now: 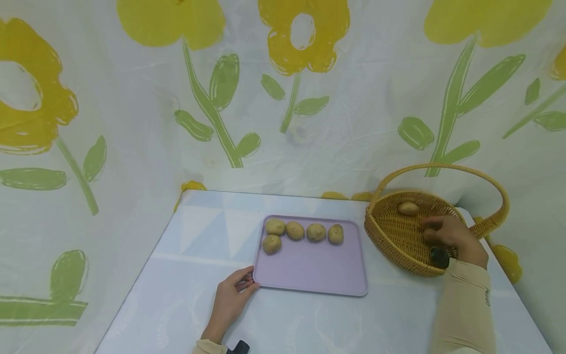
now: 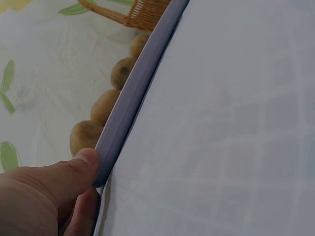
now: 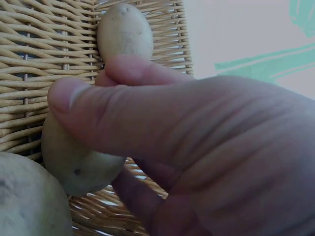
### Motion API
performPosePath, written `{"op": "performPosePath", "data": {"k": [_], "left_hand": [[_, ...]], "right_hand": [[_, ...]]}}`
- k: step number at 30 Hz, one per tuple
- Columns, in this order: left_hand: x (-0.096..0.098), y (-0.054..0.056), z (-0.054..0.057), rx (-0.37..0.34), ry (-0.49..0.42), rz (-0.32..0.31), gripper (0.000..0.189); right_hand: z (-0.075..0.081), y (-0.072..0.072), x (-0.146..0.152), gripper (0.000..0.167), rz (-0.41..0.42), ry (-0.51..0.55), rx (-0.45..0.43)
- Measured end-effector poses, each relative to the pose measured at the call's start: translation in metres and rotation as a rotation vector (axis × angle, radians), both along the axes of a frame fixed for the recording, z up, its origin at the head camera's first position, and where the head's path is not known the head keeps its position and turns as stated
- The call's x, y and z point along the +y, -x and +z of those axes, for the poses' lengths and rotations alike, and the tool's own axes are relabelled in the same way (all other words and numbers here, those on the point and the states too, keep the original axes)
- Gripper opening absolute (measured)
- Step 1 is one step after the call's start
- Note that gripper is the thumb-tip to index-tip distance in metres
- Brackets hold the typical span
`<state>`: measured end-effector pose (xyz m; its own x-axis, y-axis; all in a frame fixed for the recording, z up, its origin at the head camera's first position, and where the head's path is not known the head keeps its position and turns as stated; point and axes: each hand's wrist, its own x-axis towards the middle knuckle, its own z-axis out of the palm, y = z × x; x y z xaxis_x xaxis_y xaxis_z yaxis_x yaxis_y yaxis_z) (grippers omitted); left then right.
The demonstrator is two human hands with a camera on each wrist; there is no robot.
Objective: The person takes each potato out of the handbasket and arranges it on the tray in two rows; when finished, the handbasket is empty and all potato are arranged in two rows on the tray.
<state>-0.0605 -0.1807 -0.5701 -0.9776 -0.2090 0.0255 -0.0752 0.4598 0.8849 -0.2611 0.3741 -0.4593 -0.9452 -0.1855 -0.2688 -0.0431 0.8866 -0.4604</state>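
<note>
A: Which step is this?
B: I'd judge it's picking a potato (image 3: 81, 164) out of the basket (image 1: 398, 231). The right hand (image 1: 455, 236) holds it, the grip narrowed to its width, thumb across it and fingers round the far side.
A: Others in there?
B: Another potato (image 3: 125, 32) by the fingers and a third potato (image 3: 29, 196) just beside the held one.
A: The left hand (image 1: 232, 297)?
B: Pinching the tray (image 1: 309, 270) at its near left corner, thumb on the rim.
A: And the next move?
B: Probably calls for a lift over the basket's rim towards the tray. Four potatoes (image 1: 295, 230) line its far side; a fifth potato (image 1: 271, 244) sits nearer, below the leftmost, with room beside it.
</note>
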Motion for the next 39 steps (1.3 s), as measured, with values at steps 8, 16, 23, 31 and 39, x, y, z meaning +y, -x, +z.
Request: {"op": "performPosePath", "data": {"k": [8,16,23,31,39], "left_hand": [[-0.001,-0.001,0.0,0.003,-0.016,-0.001,0.048],[-0.003,-0.001,-0.002,0.072,0.031,0.007,0.047],[-0.004,-0.001,-0.003,0.077,0.029,0.017,0.049],[-0.003,-0.001,-0.003,0.064,0.015,0.003,0.047],[-0.003,0.0,0.0,0.059,0.0,-0.016,0.046]], "right_hand": [[-0.005,0.003,0.0,0.052,0.034,-0.016,0.036],[-0.005,0.007,-0.003,0.042,0.093,-0.019,0.09],[-0.001,0.007,-0.013,0.041,0.138,-0.03,0.135],[0.007,0.003,-0.031,0.043,0.146,-0.005,0.132],[0.021,-0.002,-0.044,0.053,0.147,-0.011,0.129]]}}
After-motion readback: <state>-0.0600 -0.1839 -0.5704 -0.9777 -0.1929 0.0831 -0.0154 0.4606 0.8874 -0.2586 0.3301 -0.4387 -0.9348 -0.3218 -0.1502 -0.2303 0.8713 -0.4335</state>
